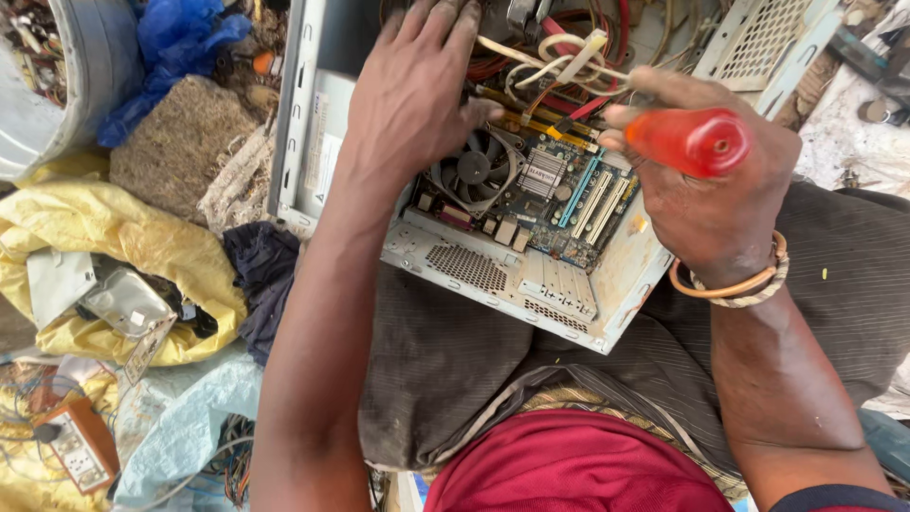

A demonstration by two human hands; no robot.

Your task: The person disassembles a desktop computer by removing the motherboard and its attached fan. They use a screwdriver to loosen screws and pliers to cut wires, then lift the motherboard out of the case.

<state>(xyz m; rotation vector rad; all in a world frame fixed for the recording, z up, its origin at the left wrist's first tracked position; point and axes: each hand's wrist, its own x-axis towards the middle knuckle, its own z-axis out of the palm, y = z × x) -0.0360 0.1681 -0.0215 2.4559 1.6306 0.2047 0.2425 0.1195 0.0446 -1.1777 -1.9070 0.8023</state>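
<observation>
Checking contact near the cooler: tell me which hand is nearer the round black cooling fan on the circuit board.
Left. The left hand rests on the board right above the round black cooling fan; the right hand, gripping a red-handled screwdriver, sits farther off to the fan's right.

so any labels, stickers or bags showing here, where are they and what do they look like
Sticker: pale rectangle on the grey computer case wall, left of the left hand.
Chip label: small silver square on the motherboard, left of the right hand.
Yellow plastic bag: crumpled, on the left.
Blue plastic bag: crumpled, top left.
</observation>
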